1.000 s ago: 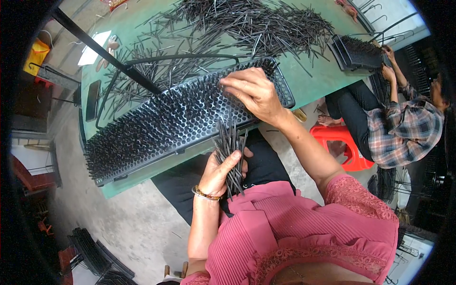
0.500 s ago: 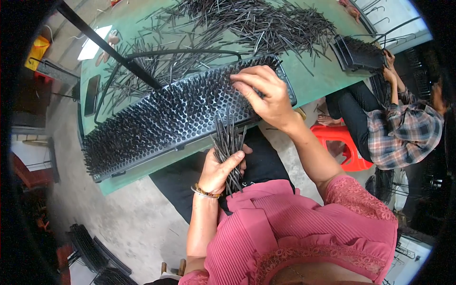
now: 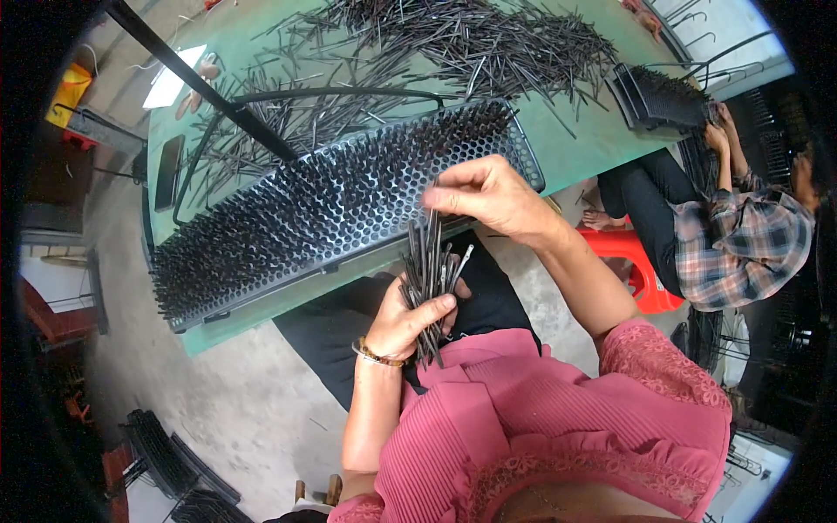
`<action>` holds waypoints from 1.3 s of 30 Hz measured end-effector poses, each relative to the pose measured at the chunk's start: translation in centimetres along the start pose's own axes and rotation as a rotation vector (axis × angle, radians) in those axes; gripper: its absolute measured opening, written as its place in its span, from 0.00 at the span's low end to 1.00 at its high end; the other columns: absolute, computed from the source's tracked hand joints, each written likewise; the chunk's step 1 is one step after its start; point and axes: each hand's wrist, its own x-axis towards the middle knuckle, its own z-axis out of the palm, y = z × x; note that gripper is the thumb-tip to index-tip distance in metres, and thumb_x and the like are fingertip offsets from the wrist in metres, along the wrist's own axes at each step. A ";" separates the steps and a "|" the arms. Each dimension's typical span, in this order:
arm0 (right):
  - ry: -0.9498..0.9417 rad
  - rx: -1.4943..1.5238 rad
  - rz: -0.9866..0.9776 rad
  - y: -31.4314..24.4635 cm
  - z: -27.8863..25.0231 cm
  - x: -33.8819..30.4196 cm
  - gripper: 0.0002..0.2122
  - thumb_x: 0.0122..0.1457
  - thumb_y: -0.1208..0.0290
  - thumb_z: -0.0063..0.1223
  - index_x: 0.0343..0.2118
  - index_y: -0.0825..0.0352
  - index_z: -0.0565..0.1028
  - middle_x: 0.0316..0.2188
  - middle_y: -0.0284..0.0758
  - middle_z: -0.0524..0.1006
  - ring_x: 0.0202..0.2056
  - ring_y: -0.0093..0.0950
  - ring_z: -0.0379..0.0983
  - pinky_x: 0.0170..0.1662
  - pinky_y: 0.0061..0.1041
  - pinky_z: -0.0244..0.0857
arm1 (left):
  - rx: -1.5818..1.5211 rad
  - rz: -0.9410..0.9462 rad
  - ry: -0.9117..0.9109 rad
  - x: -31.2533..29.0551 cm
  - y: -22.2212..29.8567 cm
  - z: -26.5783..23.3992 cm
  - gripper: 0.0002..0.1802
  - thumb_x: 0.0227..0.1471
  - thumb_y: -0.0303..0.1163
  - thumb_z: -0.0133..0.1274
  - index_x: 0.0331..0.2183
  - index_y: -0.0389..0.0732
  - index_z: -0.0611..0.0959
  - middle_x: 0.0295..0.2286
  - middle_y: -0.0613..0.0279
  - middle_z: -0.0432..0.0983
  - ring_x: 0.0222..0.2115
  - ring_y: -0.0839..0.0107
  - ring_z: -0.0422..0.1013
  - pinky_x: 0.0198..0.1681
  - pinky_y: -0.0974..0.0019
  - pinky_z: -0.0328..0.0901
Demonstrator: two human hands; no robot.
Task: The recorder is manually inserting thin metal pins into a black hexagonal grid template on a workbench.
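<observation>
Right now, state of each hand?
Left hand: closed around a bundle of thin dark rods.
Right hand: thumb and fingertips at the bundle's upper end; whether they grip a rod cannot be told.

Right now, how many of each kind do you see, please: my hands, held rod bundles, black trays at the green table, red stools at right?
Hands: 2 (left hand, right hand)
Held rod bundle: 1
Black trays: 2 (near tray, far tray)
Red stool: 1
Total: 6
</observation>
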 end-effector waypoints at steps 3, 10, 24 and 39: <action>0.176 -0.150 -0.193 -0.9 -0.4 0.4 0.08 0.55 0.71 0.55 0.30 0.72 0.77 0.26 0.29 0.77 0.29 0.14 0.70 0.33 0.15 0.65 | -0.108 0.009 0.068 0.1 -0.4 -0.1 0.24 0.47 0.26 0.52 0.48 0.33 0.68 0.32 0.56 0.73 0.24 0.73 0.69 0.24 0.72 0.67; 0.312 -0.359 -0.603 -0.5 -0.8 3.3 0.07 0.52 0.76 0.56 0.32 0.73 0.77 0.31 0.34 0.77 0.33 0.19 0.72 0.37 0.17 0.65 | -0.192 0.006 0.121 0.9 -0.5 -0.1 0.16 0.48 0.28 0.50 0.40 0.29 0.74 0.34 0.50 0.75 0.29 0.68 0.73 0.31 0.67 0.71; 0.404 -0.388 -0.710 -0.3 -0.3 3.3 0.06 0.51 0.75 0.57 0.31 0.72 0.77 0.28 0.34 0.77 0.26 0.18 0.72 0.31 0.18 0.66 | -0.233 -0.081 0.213 0.5 -0.6 0.0 0.22 0.47 0.26 0.53 0.46 0.33 0.70 0.33 0.54 0.74 0.29 0.65 0.73 0.34 0.60 0.72; 0.481 -0.581 -0.877 1.7 0.4 3.9 0.10 0.46 0.75 0.61 0.34 0.69 0.77 0.29 0.38 0.78 0.30 0.29 0.75 0.33 0.25 0.68 | -0.041 -0.041 0.258 0.8 -0.2 0.8 0.18 0.47 0.24 0.56 0.42 0.33 0.74 0.35 0.55 0.75 0.31 0.71 0.72 0.35 0.69 0.70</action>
